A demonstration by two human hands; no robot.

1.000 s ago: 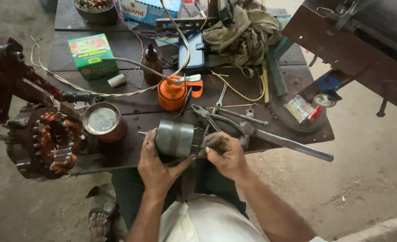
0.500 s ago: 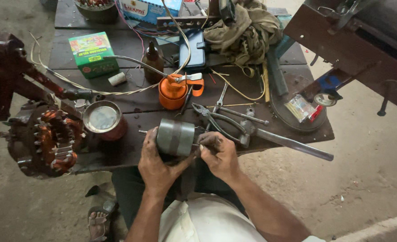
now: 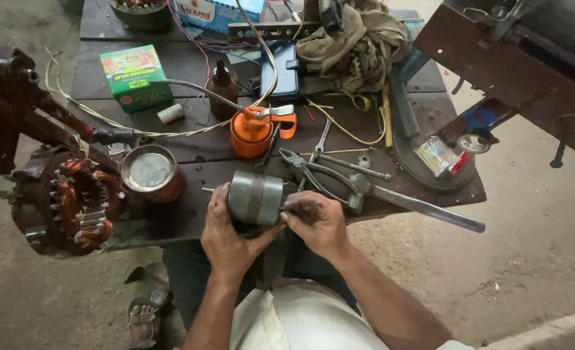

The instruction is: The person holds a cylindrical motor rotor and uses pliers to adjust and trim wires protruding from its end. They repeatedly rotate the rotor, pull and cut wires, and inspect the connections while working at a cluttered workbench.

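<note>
At my far left a motor stator (image 3: 73, 204) with copper windings sits at the edge of the dark wooden workbench (image 3: 190, 146), and just right of it stands a round metal tin (image 3: 150, 172) with a rust-red side. Behind that lie a green cardboard box (image 3: 135, 76) and a small white roll (image 3: 169, 113). My left hand (image 3: 227, 230) cups the grey cylindrical motor rotor (image 3: 255, 198) from below and the side, fingers curled around its body, holding it at the near edge of the bench in front of me. Just behind it stands an orange oil can (image 3: 253, 133) with a small brown bottle (image 3: 221, 87) further back. My right hand (image 3: 316, 220) presses against the rotor's right end, fingers bunched together there; whether they pinch the shaft I cannot tell. To the right lie pliers (image 3: 313, 170), a long metal wrench (image 3: 417, 207) and a heap of olive cloth (image 3: 355, 45).
</note>
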